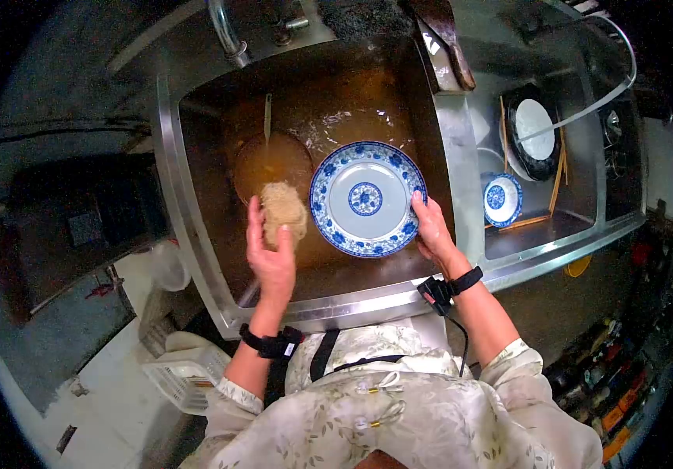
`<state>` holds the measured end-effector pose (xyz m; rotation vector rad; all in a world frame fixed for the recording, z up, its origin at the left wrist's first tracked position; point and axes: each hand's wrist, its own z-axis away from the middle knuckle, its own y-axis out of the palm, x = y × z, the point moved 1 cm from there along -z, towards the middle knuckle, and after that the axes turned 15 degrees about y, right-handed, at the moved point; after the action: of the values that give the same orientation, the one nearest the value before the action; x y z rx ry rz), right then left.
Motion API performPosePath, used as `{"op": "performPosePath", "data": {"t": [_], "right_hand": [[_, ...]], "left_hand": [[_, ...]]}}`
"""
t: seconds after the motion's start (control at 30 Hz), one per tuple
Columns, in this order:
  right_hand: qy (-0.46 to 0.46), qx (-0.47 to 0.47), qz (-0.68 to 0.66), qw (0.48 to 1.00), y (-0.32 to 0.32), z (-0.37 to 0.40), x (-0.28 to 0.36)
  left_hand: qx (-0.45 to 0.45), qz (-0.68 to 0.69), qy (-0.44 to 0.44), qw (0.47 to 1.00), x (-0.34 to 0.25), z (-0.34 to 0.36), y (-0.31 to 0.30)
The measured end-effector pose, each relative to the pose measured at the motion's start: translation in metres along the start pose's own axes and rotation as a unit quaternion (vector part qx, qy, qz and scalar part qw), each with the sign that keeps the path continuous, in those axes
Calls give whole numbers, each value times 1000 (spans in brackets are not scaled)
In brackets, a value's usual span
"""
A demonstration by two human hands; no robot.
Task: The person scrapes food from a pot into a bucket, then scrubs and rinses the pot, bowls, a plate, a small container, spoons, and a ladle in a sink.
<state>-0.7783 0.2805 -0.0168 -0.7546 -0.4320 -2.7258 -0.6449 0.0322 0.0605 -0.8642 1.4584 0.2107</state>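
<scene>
My right hand (432, 227) grips the right rim of a blue-and-white patterned plate (344, 203), thumb on top and fingers underneath. The plate faces up over the brown water in the sink (352, 305). In my left hand (272, 262) is a tan, fibrous loofah scrubber (284, 209), held between thumb and fingers. It is just left of the plate and apart from it. Beyond the scrubber, a round vessel (252, 160) lies partly under the murky water, and a thin handle (267, 113) sticks up from it.
A faucet (227, 31) reaches over the back edge. In the right basin stand a small blue-and-white bowl (502, 200), a white dish (534, 129) on dark ware, and several chopsticks (525, 222). A wooden-handled tool (457, 59) rests on the divider. A white basket (188, 379) stands low at left.
</scene>
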Motion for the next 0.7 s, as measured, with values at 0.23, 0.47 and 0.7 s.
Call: {"op": "performPosePath", "data": {"t": [0.23, 0.47, 0.7], "right_hand": [[-47, -4, 22, 999, 4, -10, -8], [-54, -2, 51, 997, 2, -8, -6], [3, 54, 10, 998, -5, -8, -5]], "left_hand": [[267, -42, 157, 950, -31, 8, 74], [428, 2, 244, 870, -39, 22, 70], [385, -197, 254, 865, -45, 10, 48]]}}
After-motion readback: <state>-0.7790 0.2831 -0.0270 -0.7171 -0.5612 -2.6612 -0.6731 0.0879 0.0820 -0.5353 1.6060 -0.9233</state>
